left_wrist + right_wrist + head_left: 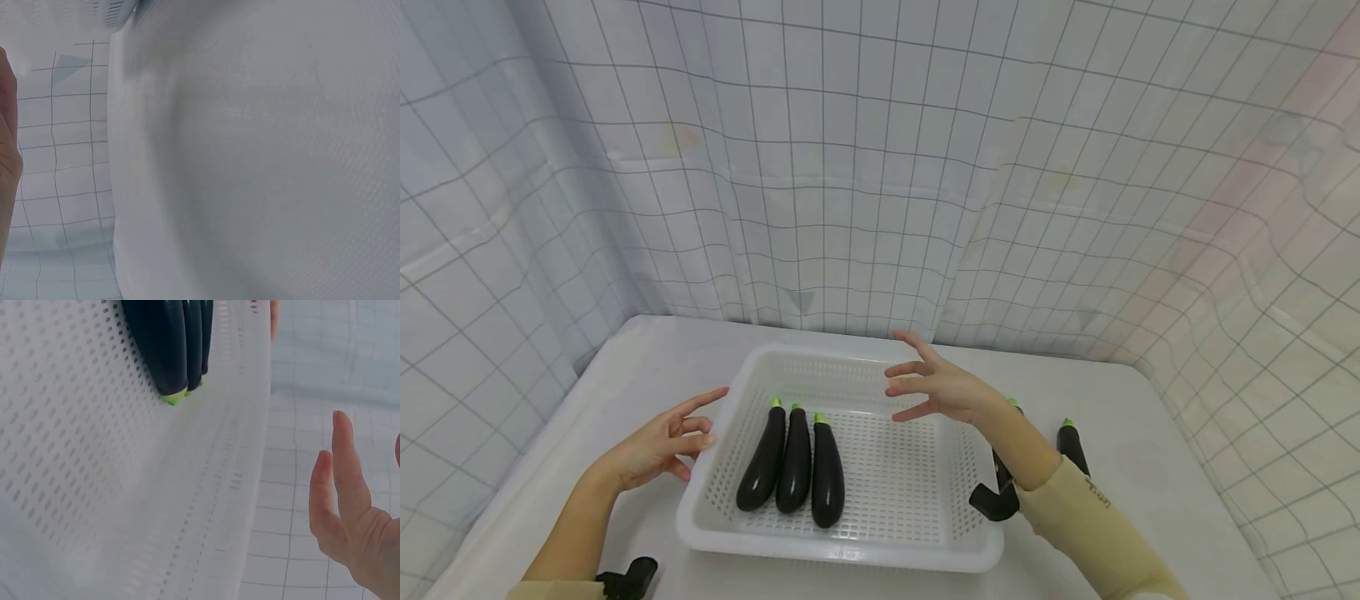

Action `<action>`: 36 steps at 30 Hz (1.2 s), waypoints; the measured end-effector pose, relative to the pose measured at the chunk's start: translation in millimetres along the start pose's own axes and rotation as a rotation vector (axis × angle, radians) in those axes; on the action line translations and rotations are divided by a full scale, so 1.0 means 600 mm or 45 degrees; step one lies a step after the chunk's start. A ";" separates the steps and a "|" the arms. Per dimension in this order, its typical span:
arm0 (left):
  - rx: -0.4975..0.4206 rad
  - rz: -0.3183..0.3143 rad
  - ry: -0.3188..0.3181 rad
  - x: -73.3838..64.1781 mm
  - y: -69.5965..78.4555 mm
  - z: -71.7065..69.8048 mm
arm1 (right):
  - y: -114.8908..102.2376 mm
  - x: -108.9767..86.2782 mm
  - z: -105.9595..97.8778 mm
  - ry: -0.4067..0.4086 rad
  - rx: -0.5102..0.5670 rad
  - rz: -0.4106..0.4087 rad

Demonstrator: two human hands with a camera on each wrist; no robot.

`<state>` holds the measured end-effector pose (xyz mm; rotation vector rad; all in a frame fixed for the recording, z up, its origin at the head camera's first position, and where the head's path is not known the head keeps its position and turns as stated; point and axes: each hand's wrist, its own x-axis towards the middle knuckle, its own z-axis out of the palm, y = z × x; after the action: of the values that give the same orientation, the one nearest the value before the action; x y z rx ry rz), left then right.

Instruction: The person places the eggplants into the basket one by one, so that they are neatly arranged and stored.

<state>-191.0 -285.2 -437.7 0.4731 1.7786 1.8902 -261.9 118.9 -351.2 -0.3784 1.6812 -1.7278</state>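
Three dark eggplants with green stem ends, the left one, the middle one and the right one, lie side by side in the left half of a white perforated plastic basket. My left hand is at the basket's left rim, fingers loosely spread, gripping nothing. Above the basket's right half hovers my right hand, its fingers spread and holding nothing. The right wrist view shows that hand beyond the basket wall, with the eggplants' green ends pointing its way.
Right of the basket, one eggplant lies on the white-covered table. Another eggplant is partly hidden behind my right forearm. A white grid-patterned curtain hangs around the back and sides.
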 end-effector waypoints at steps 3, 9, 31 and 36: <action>-0.003 0.003 -0.004 0.001 0.000 0.000 | -0.006 -0.017 -0.019 0.018 -0.013 -0.029; 0.003 -0.005 -0.002 0.001 -0.002 -0.002 | -0.014 -0.052 -0.054 0.068 -0.035 -0.081; -0.030 0.020 -0.015 0.000 0.001 0.002 | 0.040 -0.180 -0.204 0.262 -0.009 -0.314; -0.030 0.011 -0.008 0.002 -0.003 0.000 | 0.067 -0.206 -0.234 0.302 0.060 -0.362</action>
<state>-191.7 -284.4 -439.6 0.4788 1.7510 1.9111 -251.4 308.4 -375.6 -0.4207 1.8179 -2.0855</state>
